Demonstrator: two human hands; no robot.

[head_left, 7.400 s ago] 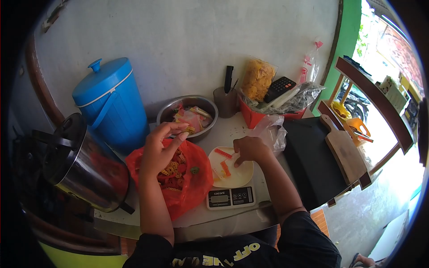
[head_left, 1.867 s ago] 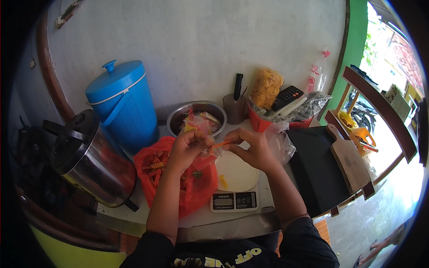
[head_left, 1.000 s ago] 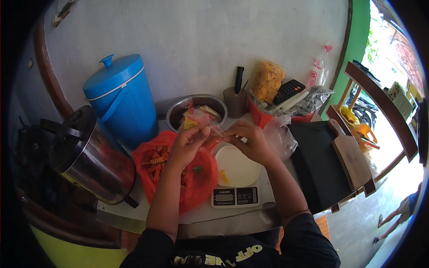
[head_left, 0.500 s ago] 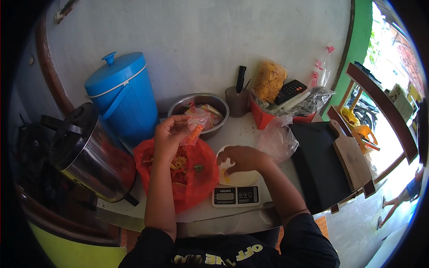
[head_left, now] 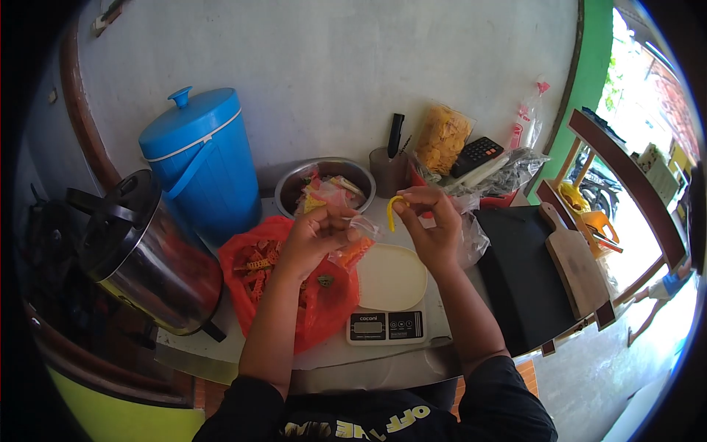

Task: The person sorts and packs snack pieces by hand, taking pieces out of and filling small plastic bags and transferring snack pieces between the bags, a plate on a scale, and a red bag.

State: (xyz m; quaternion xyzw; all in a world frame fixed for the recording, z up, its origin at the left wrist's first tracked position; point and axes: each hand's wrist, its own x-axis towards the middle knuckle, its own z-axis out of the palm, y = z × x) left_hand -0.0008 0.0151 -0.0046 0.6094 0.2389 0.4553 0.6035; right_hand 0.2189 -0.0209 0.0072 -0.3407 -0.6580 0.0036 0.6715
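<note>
Pinched at its neck, a small clear plastic bag (head_left: 353, 250) with orange pieces in it hangs from my left hand (head_left: 313, 239). My right hand (head_left: 434, 225) holds a yellow rubber band (head_left: 391, 214) between thumb and fingers, a short gap to the right of the bag. Below sits a white kitchen scale (head_left: 387, 328) with a bare cream plate (head_left: 394, 276) on top. An open red plastic bag (head_left: 331, 309) of orange and yellow snack pieces lies under my left forearm, which hides part of it.
A steel bowl (head_left: 283, 193) of small filled bags stands behind my hands. To the left are a blue jug (head_left: 202, 162) and a metal canister (head_left: 158, 250). A red basket (head_left: 501, 200) with a calculator (head_left: 477, 156), and a cutting board (head_left: 574, 258), are on the right.
My right hand has risen from the scale plate with the yellow rubber band, leaving the plate bare. My left hand has moved right and down with the small bag, bringing the hands closer together.
</note>
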